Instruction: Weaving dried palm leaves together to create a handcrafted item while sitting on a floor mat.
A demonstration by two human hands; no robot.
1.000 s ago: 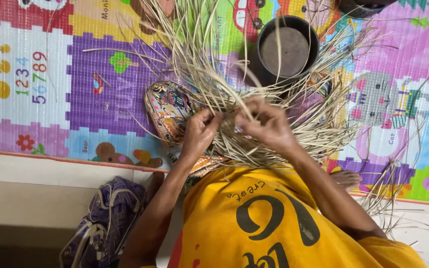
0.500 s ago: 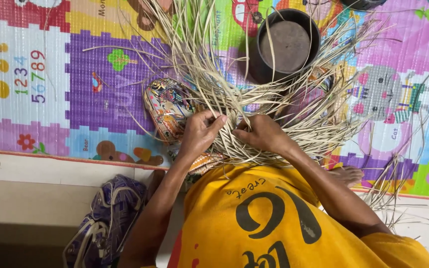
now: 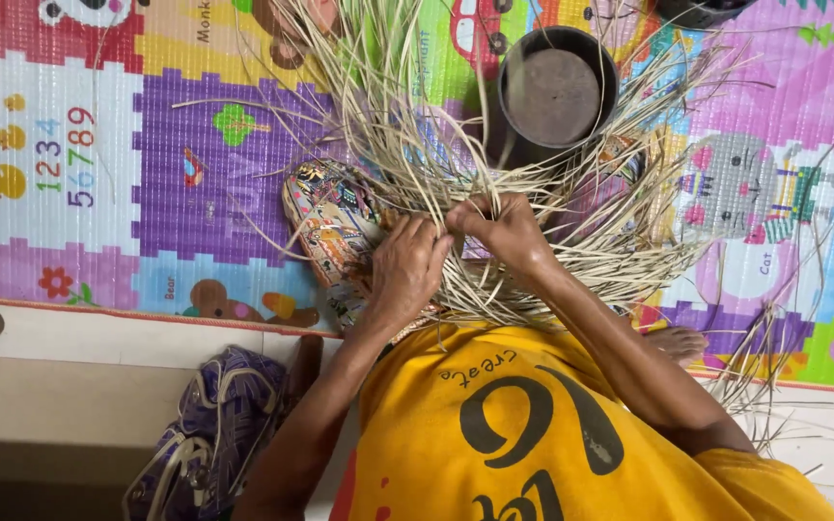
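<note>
A loose mass of pale dried straw strips (image 3: 494,164) fans out over my lap and the play mat. My left hand (image 3: 405,265) rests on the strips near the centre of the bundle, fingers curled over them. Close beside it, my right hand (image 3: 499,227) pinches a few strips between fingers and thumb, the two hands nearly touching. Under the straw lies a colourful patterned cloth pouch (image 3: 325,227), partly hidden by my left hand. My yellow shirt fills the lower part of the view.
A dark round pot (image 3: 554,95) stands beyond the straw on the bright foam play mat (image 3: 98,164). A purple bag with pale straps (image 3: 209,434) lies on the tiled floor at lower left. A bare foot (image 3: 673,342) shows at right.
Both hands shifted slightly up and together. My left hand turned over onto the strips, and my right hand rose and pulled strips toward the centre.
</note>
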